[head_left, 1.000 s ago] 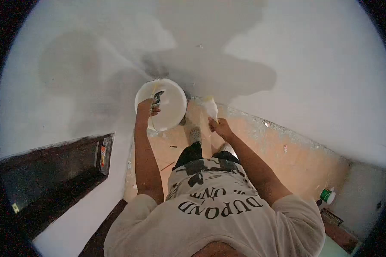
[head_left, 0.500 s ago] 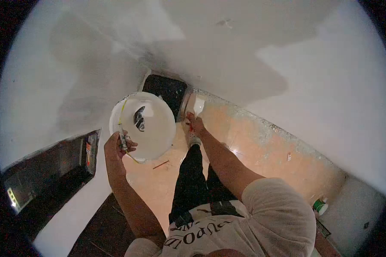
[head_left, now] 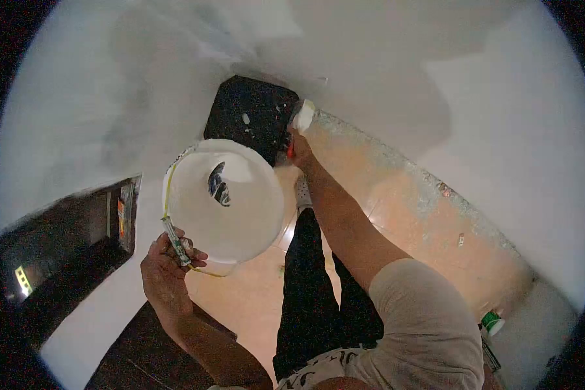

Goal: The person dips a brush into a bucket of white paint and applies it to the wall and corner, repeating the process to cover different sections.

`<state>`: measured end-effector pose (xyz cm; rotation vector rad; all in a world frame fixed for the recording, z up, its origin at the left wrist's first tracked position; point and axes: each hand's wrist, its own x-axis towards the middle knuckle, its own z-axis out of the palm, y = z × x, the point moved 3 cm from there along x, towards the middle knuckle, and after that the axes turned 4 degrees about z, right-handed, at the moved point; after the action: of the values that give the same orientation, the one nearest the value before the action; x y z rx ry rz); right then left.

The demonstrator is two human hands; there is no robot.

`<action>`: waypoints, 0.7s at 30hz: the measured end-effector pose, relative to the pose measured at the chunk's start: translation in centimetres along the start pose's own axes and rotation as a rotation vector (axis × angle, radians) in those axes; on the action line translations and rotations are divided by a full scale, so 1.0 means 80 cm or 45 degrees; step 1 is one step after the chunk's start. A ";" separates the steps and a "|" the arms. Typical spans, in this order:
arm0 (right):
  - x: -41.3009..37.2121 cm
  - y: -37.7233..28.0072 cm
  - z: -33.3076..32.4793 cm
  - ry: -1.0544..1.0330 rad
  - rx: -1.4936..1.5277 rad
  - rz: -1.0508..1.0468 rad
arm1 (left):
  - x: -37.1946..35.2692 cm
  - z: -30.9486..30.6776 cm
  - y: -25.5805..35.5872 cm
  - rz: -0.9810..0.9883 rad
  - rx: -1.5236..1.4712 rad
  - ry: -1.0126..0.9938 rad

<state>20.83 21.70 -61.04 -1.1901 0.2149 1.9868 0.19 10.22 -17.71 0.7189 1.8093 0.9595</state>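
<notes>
A large round white container (head_left: pixel 250 224) with a yellow handle stands on the left, with dark streaks on a round patch inside it. My left hand (head_left: pixel 174 260) is closed around the handle's pale grip (head_left: pixel 175 242) at the near left rim. My right hand (head_left: pixel 299 149) reaches forward past the container, its fingers wrapped round the red handle of a tool. The tool's wide white end (head_left: pixel 304 115) points away from me, close to the foot of the wall and beside a black panel (head_left: pixel 250 110) with white specks.
The orange tiled floor (head_left: pixel 396 201) has whitish residue along the right wall (head_left: pixel 520 143). A dark recess (head_left: pixel 65 240) is at the left, and a dark brown surface (head_left: pixel 156 344) lies below it. A green and white tub (head_left: pixel 493 322) is at lower right.
The view has shifted, showing more of the black panel. My right hand has moved forward with the red-handled tool. My left hand and the container's handle now appear lower and further left.
</notes>
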 end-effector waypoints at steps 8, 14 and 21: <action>0.011 0.084 -0.072 0.161 0.001 -0.050 | -0.011 -0.007 0.026 -0.100 0.042 0.141; -0.101 0.118 -0.165 0.282 0.015 -0.286 | -0.010 -0.015 0.035 -0.122 -0.042 -0.317; -0.103 0.192 -0.297 0.337 0.391 -0.418 | 0.016 -0.014 0.084 -0.239 0.189 -0.827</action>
<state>27.99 -5.12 -71.03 -1.1968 0.4144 1.4518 -0.92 14.42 -12.31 0.8191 1.3433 0.3981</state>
